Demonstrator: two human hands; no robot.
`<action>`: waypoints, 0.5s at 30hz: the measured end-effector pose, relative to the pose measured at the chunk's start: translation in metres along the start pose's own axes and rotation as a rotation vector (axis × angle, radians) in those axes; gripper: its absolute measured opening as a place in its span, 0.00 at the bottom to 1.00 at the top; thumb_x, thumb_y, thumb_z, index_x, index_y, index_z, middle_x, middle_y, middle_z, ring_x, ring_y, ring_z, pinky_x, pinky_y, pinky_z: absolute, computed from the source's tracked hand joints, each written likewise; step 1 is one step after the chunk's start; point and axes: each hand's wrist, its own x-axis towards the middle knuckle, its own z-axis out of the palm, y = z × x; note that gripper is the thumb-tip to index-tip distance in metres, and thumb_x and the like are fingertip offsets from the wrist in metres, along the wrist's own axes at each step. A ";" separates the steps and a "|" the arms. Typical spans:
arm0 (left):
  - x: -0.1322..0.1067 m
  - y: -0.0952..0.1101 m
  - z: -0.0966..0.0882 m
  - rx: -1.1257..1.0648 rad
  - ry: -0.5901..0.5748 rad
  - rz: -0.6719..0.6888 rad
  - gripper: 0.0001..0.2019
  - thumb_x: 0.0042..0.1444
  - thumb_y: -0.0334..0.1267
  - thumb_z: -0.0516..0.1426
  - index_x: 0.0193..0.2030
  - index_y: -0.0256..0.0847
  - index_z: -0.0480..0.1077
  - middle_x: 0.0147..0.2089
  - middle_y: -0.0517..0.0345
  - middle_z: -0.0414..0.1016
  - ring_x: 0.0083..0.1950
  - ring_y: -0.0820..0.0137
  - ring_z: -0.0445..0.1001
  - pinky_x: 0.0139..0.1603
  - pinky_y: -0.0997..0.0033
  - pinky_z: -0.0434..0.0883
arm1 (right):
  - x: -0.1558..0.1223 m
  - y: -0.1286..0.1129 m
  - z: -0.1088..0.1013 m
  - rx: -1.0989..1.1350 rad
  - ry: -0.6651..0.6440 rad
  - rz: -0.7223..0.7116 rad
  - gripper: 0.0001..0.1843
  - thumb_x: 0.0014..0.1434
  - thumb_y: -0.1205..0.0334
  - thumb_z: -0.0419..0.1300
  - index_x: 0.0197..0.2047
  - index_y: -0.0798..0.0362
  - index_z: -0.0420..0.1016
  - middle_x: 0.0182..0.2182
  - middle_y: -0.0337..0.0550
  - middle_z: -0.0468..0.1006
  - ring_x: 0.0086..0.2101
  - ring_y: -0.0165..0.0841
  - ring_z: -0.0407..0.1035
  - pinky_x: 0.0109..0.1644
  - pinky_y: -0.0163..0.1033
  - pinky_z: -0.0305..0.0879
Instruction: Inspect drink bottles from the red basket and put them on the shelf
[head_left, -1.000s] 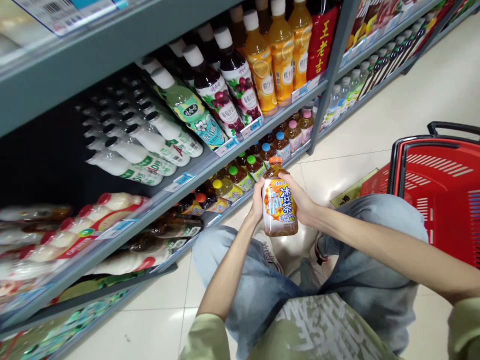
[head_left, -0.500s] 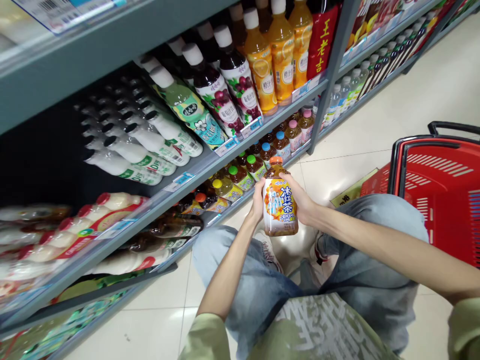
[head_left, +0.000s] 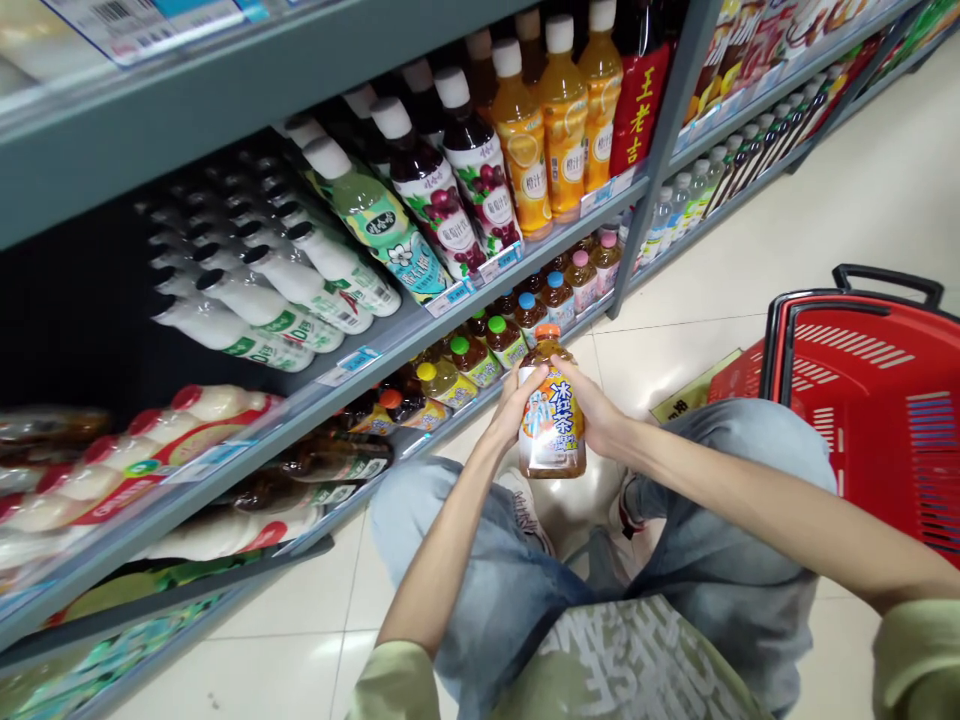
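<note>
Between my knees I hold a bottle of iced tea (head_left: 561, 425) upright, with an orange cap, brown liquid and a white-and-orange label. My left hand (head_left: 514, 405) grips its left side, the thumb lying across the upper label. On the other side my right hand (head_left: 592, 400) is wrapped round the bottle near its shoulder. The fingers behind the bottle are hidden. Just beyond it, small tea bottles (head_left: 469, 358) with green, yellow, blue and pink caps stand on the low shelf.
A shelving unit (head_left: 397, 350) runs along my left, bearing grape juice bottles (head_left: 450, 200), orange juice bottles (head_left: 525, 150) and white shrink-wrapped bottles (head_left: 300, 290). To my right a red shopping basket (head_left: 885, 340) with a black handle stands on the tiled floor (head_left: 300, 660).
My left thumb has moved onto the front of the label, and both hands sit closer round the bottle. The view has shifted slightly, with the bottle still held between my knees.
</note>
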 end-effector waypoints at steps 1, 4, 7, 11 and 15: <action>0.001 0.000 -0.001 0.012 -0.013 -0.004 0.30 0.47 0.52 0.72 0.51 0.39 0.71 0.45 0.54 0.82 0.41 0.65 0.82 0.45 0.68 0.76 | 0.001 0.001 -0.001 -0.005 -0.003 -0.011 0.15 0.70 0.51 0.59 0.43 0.55 0.75 0.30 0.42 0.81 0.26 0.33 0.73 0.38 0.40 0.75; 0.002 -0.001 -0.002 0.004 0.007 -0.044 0.31 0.46 0.52 0.73 0.51 0.38 0.70 0.44 0.52 0.82 0.39 0.66 0.82 0.42 0.68 0.76 | 0.001 0.003 -0.003 -0.014 -0.052 -0.026 0.16 0.70 0.50 0.59 0.46 0.55 0.76 0.32 0.42 0.82 0.28 0.32 0.75 0.39 0.38 0.75; 0.003 0.001 -0.002 -0.001 0.061 -0.065 0.32 0.43 0.51 0.74 0.50 0.38 0.71 0.44 0.51 0.82 0.38 0.66 0.82 0.40 0.68 0.76 | 0.000 0.004 -0.004 -0.043 -0.064 -0.041 0.16 0.68 0.50 0.61 0.46 0.55 0.77 0.31 0.42 0.81 0.28 0.32 0.75 0.38 0.36 0.74; 0.001 0.005 -0.001 0.003 0.046 -0.114 0.32 0.43 0.51 0.75 0.49 0.37 0.72 0.41 0.50 0.82 0.36 0.64 0.82 0.40 0.66 0.77 | -0.001 0.005 0.000 -0.029 -0.061 -0.029 0.16 0.68 0.48 0.60 0.43 0.54 0.77 0.27 0.40 0.80 0.29 0.35 0.76 0.38 0.38 0.74; -0.001 0.009 -0.003 -0.025 0.055 -0.118 0.31 0.43 0.51 0.74 0.50 0.38 0.72 0.40 0.51 0.82 0.36 0.64 0.82 0.40 0.67 0.77 | -0.005 0.004 0.008 -0.037 -0.035 0.002 0.15 0.69 0.51 0.58 0.40 0.54 0.76 0.27 0.40 0.80 0.30 0.35 0.75 0.39 0.38 0.72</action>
